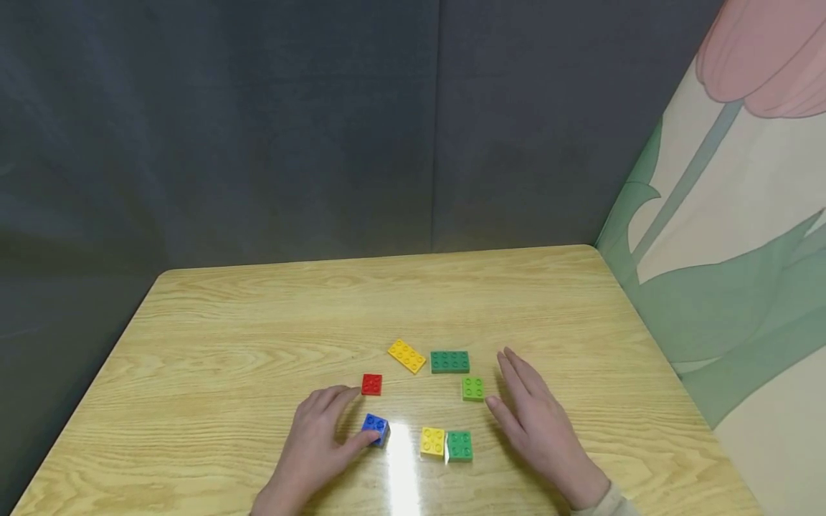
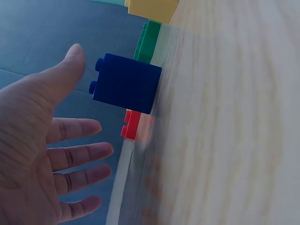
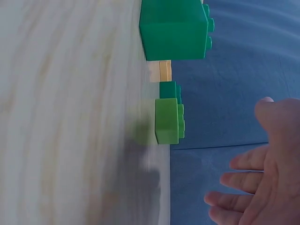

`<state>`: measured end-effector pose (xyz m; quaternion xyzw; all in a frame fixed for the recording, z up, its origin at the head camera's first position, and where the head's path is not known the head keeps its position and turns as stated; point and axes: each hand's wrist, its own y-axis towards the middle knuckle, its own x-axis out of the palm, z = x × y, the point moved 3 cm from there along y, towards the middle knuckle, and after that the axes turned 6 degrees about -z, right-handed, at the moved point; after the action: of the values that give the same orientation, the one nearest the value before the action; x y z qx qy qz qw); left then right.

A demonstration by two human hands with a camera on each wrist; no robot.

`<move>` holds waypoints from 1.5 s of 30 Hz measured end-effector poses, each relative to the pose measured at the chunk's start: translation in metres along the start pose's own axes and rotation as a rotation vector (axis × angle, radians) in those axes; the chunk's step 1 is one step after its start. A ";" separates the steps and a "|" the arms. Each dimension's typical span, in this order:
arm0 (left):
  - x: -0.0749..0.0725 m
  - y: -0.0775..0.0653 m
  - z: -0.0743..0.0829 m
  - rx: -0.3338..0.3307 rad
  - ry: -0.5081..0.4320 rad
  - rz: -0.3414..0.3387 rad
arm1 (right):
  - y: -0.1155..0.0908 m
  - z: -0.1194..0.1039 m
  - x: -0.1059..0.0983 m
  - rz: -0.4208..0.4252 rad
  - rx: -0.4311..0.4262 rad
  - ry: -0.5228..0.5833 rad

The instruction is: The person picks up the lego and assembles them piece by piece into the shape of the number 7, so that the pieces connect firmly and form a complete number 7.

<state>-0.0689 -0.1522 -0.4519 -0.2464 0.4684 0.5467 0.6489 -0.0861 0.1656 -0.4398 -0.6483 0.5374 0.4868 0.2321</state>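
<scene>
My left hand point(image 1: 317, 438) hovers with fingers spread beside a blue brick point(image 1: 374, 428). In the head view its thumb tip overlaps the brick; in the left wrist view the thumb stands apart from the blue brick point(image 2: 126, 83). Just beyond its fingertips lies a flat red brick point(image 1: 371, 385). My right hand point(image 1: 538, 419), fingers extended and holding nothing, is to the right of a lime green brick point(image 1: 473, 389). Nearer the front, a yellow square brick point(image 1: 432, 441) stands beside a green square brick point(image 1: 460, 446), with a narrow gap between them.
Farther back on the wooden table point(image 1: 258, 322) lie a long yellow brick point(image 1: 406, 356), set at an angle, and a long dark green brick point(image 1: 449, 362). A dark curtain point(image 1: 310, 143) hangs behind the table. Along the right edge hangs a flower-patterned cloth point(image 1: 742, 251).
</scene>
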 end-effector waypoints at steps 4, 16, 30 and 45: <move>0.001 0.000 0.000 -0.015 -0.018 -0.040 | 0.000 -0.001 0.000 -0.005 0.008 0.048; 0.007 0.001 -0.001 -0.023 -0.059 -0.119 | 0.000 -0.007 0.002 -0.026 0.032 0.162; 0.010 0.000 0.001 -0.020 -0.056 -0.148 | 0.000 -0.014 0.006 -0.054 0.012 0.256; 0.011 0.000 0.005 -0.009 -0.083 -0.164 | 0.000 -0.023 0.010 -0.039 -0.029 0.247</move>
<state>-0.0682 -0.1427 -0.4598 -0.2640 0.4167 0.5038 0.7091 -0.0780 0.1421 -0.4389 -0.7169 0.5422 0.4064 0.1641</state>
